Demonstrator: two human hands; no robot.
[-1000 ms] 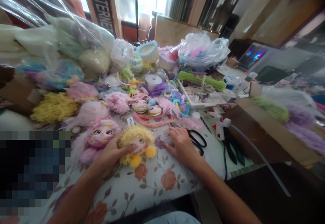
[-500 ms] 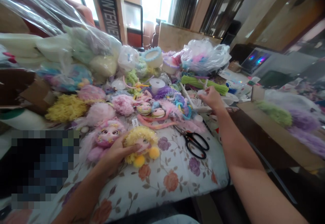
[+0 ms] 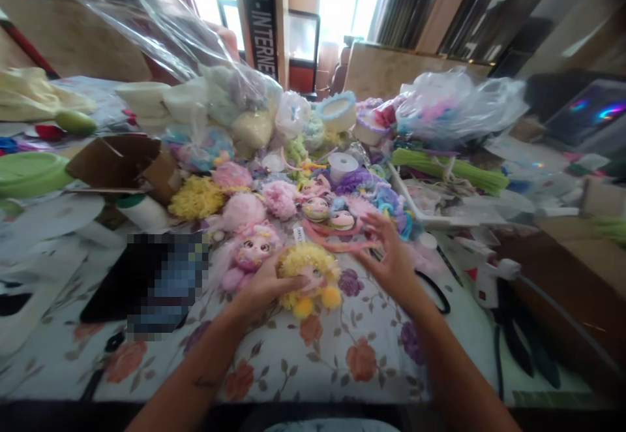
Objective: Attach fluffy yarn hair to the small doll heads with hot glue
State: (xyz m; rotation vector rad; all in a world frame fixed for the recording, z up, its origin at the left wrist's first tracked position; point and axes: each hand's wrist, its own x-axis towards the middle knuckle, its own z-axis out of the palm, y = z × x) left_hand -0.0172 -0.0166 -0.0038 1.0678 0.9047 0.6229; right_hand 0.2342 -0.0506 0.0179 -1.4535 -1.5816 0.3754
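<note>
My left hand is wrapped round a small plush doll with fluffy yellow hair and two yellow pom-poms, its thumb pressed on the doll's front. A white tag sticks up above the hair. Just right of the doll, my right hand hovers with fingers and thumb apart; I make out nothing between them. Beside my left hand lies a pink doll with pink pom-poms. Peach ribbon strips lie behind my right fingers. Black scissors are mostly hidden by my right forearm.
A white tray with green pipe cleaners stands at the right, near a white glue gun. Pom-poms, a white spool and plastic bags crowd the back. A cardboard box and a dark phone-like device are left.
My right hand has moved from the white tray leftward and nearer, beside the yellow doll, and its fingers have spread. The view has turned left. My left hand still holds the doll.
</note>
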